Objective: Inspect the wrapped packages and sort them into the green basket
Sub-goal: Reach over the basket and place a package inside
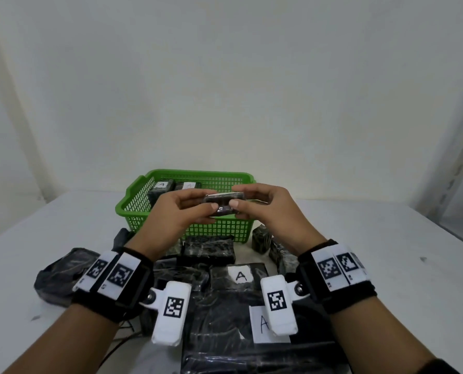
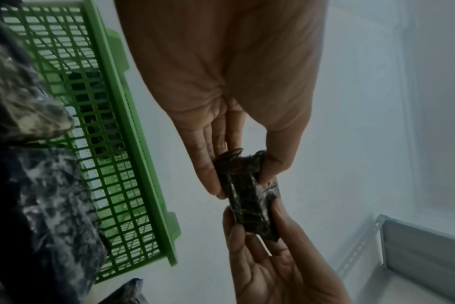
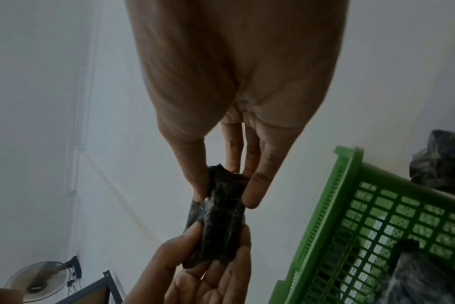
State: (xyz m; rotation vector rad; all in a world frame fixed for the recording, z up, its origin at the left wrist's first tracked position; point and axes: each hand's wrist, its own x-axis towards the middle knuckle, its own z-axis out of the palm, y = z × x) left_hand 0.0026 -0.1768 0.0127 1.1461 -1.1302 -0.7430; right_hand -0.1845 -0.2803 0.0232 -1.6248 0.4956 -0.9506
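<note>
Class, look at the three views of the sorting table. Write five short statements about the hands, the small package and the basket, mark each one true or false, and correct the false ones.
1. Both hands hold the small wrapped package, the left hand at one end and the right hand at the other. True.
2. The green basket holds no packages. False: at least two wrapped packages lie in it, one showing an A label.
3. The held package is above the table, not resting on it. True.
4. The basket is red. False: it is green.
5. Every package is already in the basket. False: several dark wrapped packages lie on the table in front of it.
</note>
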